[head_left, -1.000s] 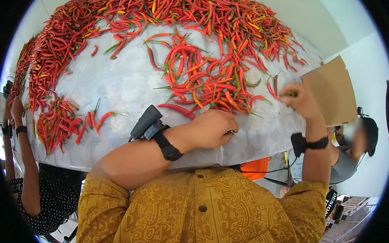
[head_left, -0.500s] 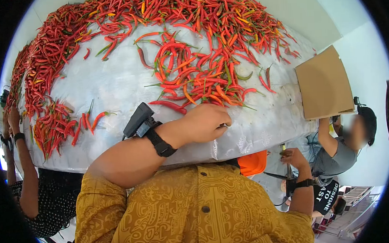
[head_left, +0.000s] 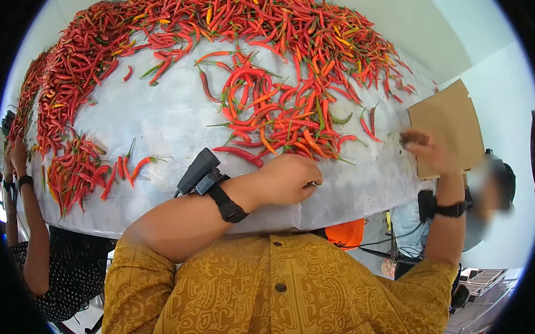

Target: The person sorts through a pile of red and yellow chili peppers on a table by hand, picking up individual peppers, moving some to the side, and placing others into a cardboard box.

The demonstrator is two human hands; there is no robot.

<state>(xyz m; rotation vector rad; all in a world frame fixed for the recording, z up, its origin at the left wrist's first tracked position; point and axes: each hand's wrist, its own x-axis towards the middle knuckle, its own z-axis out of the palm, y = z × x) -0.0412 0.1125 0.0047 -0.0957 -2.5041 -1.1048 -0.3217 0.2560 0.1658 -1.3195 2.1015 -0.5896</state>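
A large heap of red chillies [head_left: 287, 42], with some orange and green ones, covers the far half of a table under a silvery-white sheet [head_left: 160, 123]. My left hand [head_left: 288, 179] rests on the sheet at the near edge of a smaller chilli cluster [head_left: 277, 116], fingers curled under; nothing shows in it. One long red chilli [head_left: 240, 153] lies just left of its knuckles. My right hand [head_left: 429, 151] is raised at the table's right edge, in front of a cardboard sheet [head_left: 449, 125]. It is motion-blurred and its grip is unclear. Both wrists carry black strapped devices.
At the left edge another person's hand [head_left: 17, 158] touches a separate chilli pile [head_left: 73, 171]. A few single chillies [head_left: 129, 167] lie beside it. Another person [head_left: 492, 185] is below the table's right edge, behind my right arm. Something orange [head_left: 349, 232] sits under the table.
My right hand dropped from the chilli pile to below the table edge, then rose again to the right edge by the cardboard. My left hand stayed in place.
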